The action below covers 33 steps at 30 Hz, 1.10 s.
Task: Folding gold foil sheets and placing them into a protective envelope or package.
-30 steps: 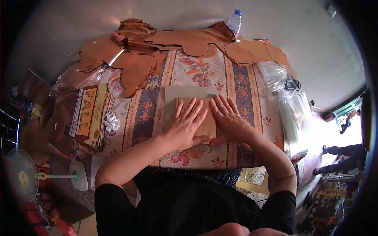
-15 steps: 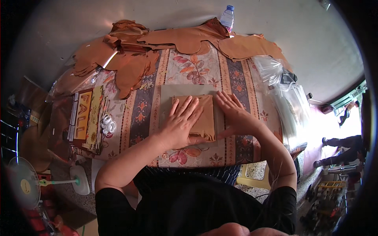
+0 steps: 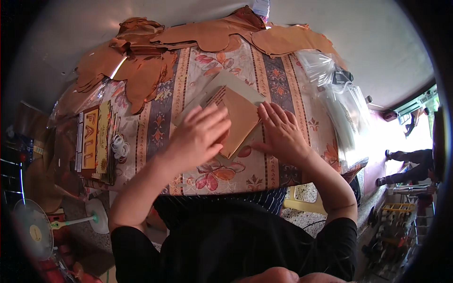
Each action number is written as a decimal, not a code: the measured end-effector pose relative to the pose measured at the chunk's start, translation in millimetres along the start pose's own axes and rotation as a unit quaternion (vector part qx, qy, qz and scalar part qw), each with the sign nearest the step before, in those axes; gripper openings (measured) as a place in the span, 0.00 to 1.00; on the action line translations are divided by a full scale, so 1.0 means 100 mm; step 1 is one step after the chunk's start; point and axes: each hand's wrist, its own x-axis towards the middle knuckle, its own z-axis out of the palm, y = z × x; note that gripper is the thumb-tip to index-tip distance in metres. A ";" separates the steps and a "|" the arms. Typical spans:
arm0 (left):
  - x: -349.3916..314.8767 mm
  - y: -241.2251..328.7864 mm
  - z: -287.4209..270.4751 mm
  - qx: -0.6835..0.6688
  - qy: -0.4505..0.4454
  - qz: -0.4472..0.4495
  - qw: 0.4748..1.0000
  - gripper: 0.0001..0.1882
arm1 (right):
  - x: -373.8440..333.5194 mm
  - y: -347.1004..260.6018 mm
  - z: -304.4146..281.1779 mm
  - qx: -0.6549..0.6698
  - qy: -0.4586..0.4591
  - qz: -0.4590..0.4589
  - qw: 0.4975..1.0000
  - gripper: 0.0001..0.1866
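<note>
A folded packet of shiny brown sheet lies turned at an angle on a grey board, a corner pointing toward me. My left hand is over the packet's left side, fingers extended and a little apart, slightly blurred; whether it touches the packet I cannot tell. At the packet's right corner, my right hand lies open with its fingers stretched out. Neither hand grips anything. Part of the board and the packet's left edge are hidden behind my left hand.
Flat brown cut-out sheets are piled along the table's far edge. At left stand a stack of printed cards and white rings. Clear plastic bags lie right, and a fan is lower left.
The packet and board have turned from square to a slanted position. My left hand has come off the packet's middle and moved left. The whole view has shifted slightly.
</note>
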 end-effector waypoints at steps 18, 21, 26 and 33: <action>-0.47 0.56 0.23 -0.013 0.042 0.063 0.997 0.23 | -0.04 -0.09 -0.13 0.125 0.093 -0.143 0.977 0.14; -0.44 0.63 0.27 -0.027 0.031 0.037 0.998 0.24 | 0.04 -0.22 -0.09 0.120 0.067 -0.165 0.977 0.13; -0.48 0.60 0.33 -0.042 0.034 0.050 0.997 0.27 | 0.07 -0.25 0.02 0.059 0.048 -0.190 0.979 0.09; -0.49 0.57 0.37 -0.049 0.047 0.055 0.996 0.28 | 0.10 -0.31 0.00 0.023 0.005 -0.186 0.982 0.07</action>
